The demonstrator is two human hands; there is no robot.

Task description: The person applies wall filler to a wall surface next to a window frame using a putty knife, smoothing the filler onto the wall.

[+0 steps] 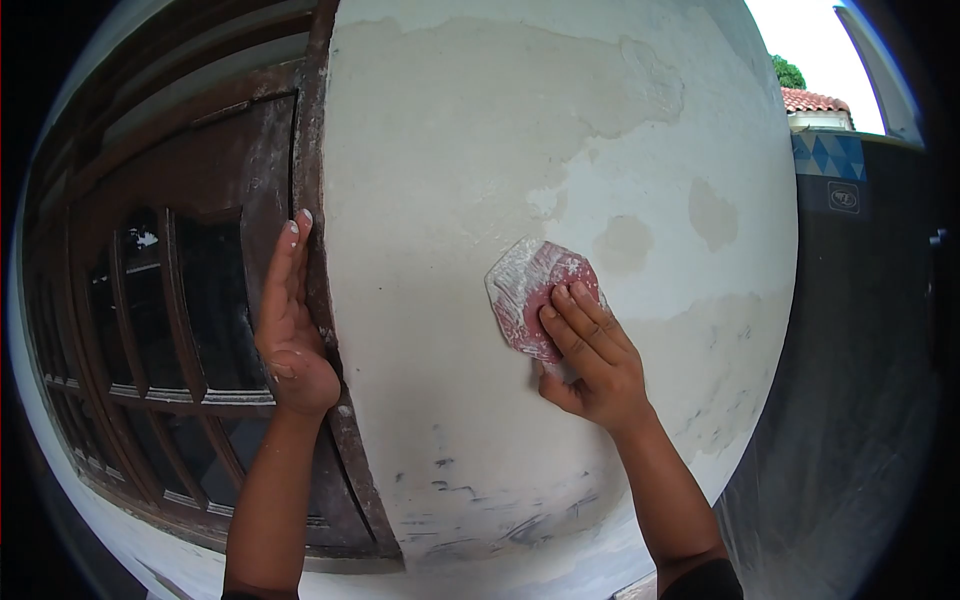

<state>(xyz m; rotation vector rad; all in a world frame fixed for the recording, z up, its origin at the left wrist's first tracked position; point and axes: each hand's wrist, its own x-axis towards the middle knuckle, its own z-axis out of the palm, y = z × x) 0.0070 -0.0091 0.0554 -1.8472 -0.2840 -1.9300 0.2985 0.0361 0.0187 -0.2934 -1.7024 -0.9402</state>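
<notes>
My right hand grips a reddish flat pad, its face smeared with white paste, near the middle of the pale wall. Its fingers lie over the pad's right side and the thumb is at the lower edge. To the left, my left hand rests upright along the brown wooden frame, fingers extended upward, with white paste on the fingertips. Nothing shows in that hand. Damp-looking beige patches mark the wall right of the pad.
A dark wooden window with glass panes fills the left side. Dark scuffs mark the lower wall. At the right stands a dark panel with a blue patterned strip. Beyond are a tiled roof and a tree.
</notes>
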